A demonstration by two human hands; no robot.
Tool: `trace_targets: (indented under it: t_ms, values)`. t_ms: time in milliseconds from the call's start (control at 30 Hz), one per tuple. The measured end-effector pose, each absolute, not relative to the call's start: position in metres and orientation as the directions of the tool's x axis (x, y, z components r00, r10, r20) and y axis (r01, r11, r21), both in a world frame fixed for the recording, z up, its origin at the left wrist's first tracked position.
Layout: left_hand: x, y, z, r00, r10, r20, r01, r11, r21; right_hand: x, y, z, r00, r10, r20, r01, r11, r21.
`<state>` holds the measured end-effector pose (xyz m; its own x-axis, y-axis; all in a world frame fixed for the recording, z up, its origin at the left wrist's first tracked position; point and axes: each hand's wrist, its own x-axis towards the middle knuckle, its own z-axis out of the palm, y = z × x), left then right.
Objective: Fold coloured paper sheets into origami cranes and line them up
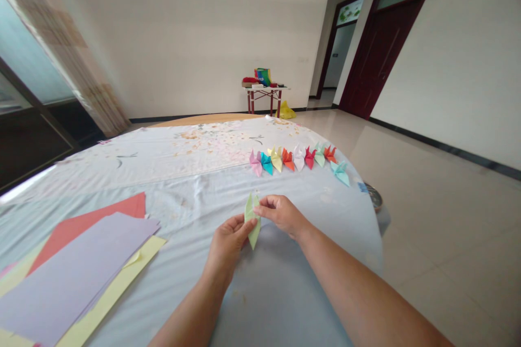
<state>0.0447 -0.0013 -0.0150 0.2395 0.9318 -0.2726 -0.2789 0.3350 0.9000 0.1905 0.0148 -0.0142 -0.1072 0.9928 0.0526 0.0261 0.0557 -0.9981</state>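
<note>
Between my two hands, above the cloth-covered table, is a light green folded paper (253, 230), narrow and pointed at both ends, with a split at its top. My left hand (230, 236) pinches its lower left side, thumb across the front. The fingers of my right hand (280, 212) close on its upper right flap. Beyond my hands stands a row of several folded paper cranes (299, 158) in pink, blue, yellow, orange, white, red and green.
Coloured paper sheets (89, 260), purple on top with red and yellow beneath, lie at the left. A pale, flower-patterned tablecloth (195, 200) covers the round table. A small side table (264, 88) with items on it stands by the wall, a yellow bag (287, 111) beside it.
</note>
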Motion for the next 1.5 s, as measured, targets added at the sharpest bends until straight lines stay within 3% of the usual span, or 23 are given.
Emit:
trace_targets:
  t_ms: [467, 600, 767, 833, 967, 1200, 1333, 1400, 1500]
  values:
    - [0.042, 0.001, -0.017, 0.219, 0.937, -0.272, -0.18, 0.312, 0.933, 0.192, 0.014, -0.012, -0.142, 0.989, 0.037, 0.062, 0.046, -0.997]
    - [0.037, 0.004, -0.011, 0.181, 0.96, -0.216, -0.086, 0.234, 0.968, 0.194, 0.016, -0.012, -0.11, 0.993, 0.053, 0.04, 0.057, -0.998]
    - [0.034, 0.006, -0.005, -0.048, 0.998, -0.052, 0.092, 0.056, 0.994, 0.194, 0.017, -0.013, -0.024, 0.992, 0.126, 0.003, 0.126, -0.992]
    - [0.035, 0.005, -0.005, -0.012, 0.999, -0.049, 0.131, 0.05, 0.99, 0.194, 0.017, -0.013, -0.04, 0.988, 0.146, -0.016, 0.146, -0.989]
    - [0.037, 0.003, -0.01, 0.093, 0.99, -0.111, 0.07, 0.104, 0.992, 0.193, 0.015, -0.01, -0.083, 0.983, 0.166, -0.017, 0.165, -0.986]
    - [0.034, 0.005, -0.012, 0.171, 0.959, -0.227, -0.207, 0.26, 0.943, 0.193, 0.008, 0.002, -0.235, 0.946, 0.225, 0.036, 0.239, -0.97]
    - [0.036, 0.004, -0.01, 0.2, 0.955, -0.22, -0.314, 0.275, 0.909, 0.194, 0.011, 0.001, -0.139, 0.968, 0.21, -0.008, 0.211, -0.977]
    - [0.036, 0.003, -0.01, 0.201, 0.958, -0.204, -0.353, 0.265, 0.897, 0.195, 0.013, -0.004, -0.061, 0.983, 0.176, 0.044, 0.178, -0.983]
    - [0.037, 0.002, -0.01, 0.213, 0.96, -0.182, -0.38, 0.253, 0.89, 0.195, 0.015, -0.01, -0.097, 0.991, 0.089, 0.146, 0.103, -0.984]
